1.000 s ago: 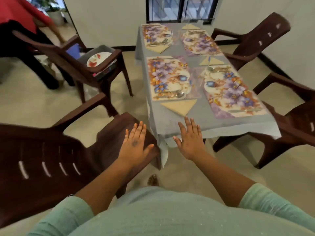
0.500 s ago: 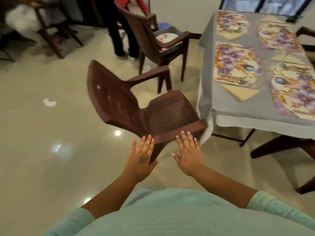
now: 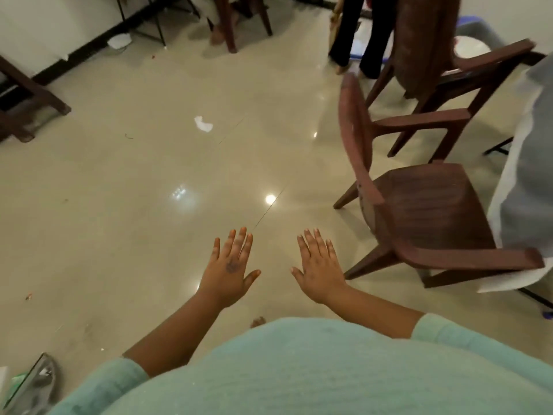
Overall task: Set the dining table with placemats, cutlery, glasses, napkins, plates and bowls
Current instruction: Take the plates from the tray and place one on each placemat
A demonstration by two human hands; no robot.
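Note:
My left hand (image 3: 229, 266) and my right hand (image 3: 319, 267) are held out flat in front of me over the shiny floor, palms down, fingers straight, holding nothing. Only the grey-clothed corner of the dining table (image 3: 524, 187) shows at the right edge; its placemats and napkins are out of view. A white plate (image 3: 470, 47) lies in a tub on the far brown chair (image 3: 449, 70).
A brown plastic armchair (image 3: 425, 211) stands just right of my hands, against the table. A person's legs (image 3: 363, 34) are at the top, behind the far chair. Scrap paper (image 3: 203, 124) lies on the floor; another chair (image 3: 27, 97) is at the far left.
My view has swung left, away from the table toward the open floor. Both hands stay flat and held out in front of me.

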